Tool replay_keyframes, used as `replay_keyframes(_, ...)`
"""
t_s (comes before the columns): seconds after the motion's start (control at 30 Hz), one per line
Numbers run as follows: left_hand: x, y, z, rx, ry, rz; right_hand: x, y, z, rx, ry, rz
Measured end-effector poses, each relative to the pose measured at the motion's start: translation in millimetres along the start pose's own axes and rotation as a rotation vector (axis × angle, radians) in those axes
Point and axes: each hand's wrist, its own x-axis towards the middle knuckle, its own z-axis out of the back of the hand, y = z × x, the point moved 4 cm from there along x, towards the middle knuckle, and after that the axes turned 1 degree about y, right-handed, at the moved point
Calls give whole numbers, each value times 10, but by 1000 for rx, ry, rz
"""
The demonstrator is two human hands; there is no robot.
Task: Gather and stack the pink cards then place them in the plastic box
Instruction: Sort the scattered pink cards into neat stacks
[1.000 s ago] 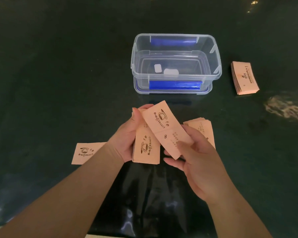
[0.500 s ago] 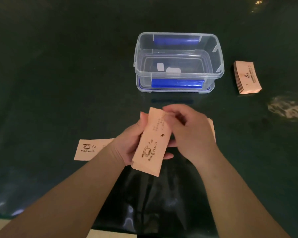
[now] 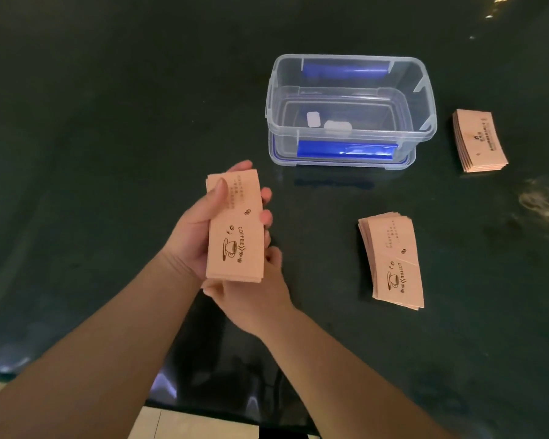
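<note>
Pink cards are what you are gathering, and you are mid-way through the stacking step: your left hand [image 3: 200,236] grips a squared-up stack [image 3: 235,229] above the counter [image 3: 108,122], thumb laid along its left edge and fingertips curled round the right edge, the coffee-cup print facing up. Your right hand [image 3: 251,296] sits just under the near end of that stack, touching or nearly touching it; whether its fingers pinch the cards or only steady them from below cannot be told, since the stack hides them. Two more piles are not yet gathered: a fanned pile [image 3: 392,261] lies on the counter well to the right of your hands, and a neater pile [image 3: 479,141] lies just beside the right wall of the plastic box [image 3: 273,99], toward the counter's far right. My judgement is that the next move calls for freeing your right hand to reach across to the fanned pile, squaring it before adding it to what you hold. The box stands open toward the far edge of the counter, resting on what looks like its blue-clipped lid; inside it no pink cards are visible, only two small whitish pieces on the bottom, which I cannot identify.
</note>
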Motion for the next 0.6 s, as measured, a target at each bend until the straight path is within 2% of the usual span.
replay_keyframes(0.13, -3, -38, -38, 31, 18, 7, 55, 72, -8, 177, -24, -88)
replay_keyframes(0.23, 17, -35, -61, 30, 23, -15, -2, -4, 157, 123, -93, -155)
replay_keyframes(0.3, 45, -42, -86, 10, 40, -24, -109, -128, 332, 173, -170, -201)
replay_keyframes(0.4, 105, -55, -117, -26, 72, -25, -398, -435, 572, 227, -209, -406)
replay_keyframes(0.43, 125, -54, -123, -43, 87, -19, -509, -550, 643, 353, -240, -500)
replay_keyframes(0.5, 172, -35, -120, -21, 93, -6, -720, -714, 785, 844, -333, -662)
replay_keyframes(0.57, 229, 27, -116, 40, 62, -1, -879, -771, 905, 1299, -381, -704)
replay_keyframes(0.6, 264, 73, -117, 60, 35, -7, -949, -782, 964, 1422, -403, -690)
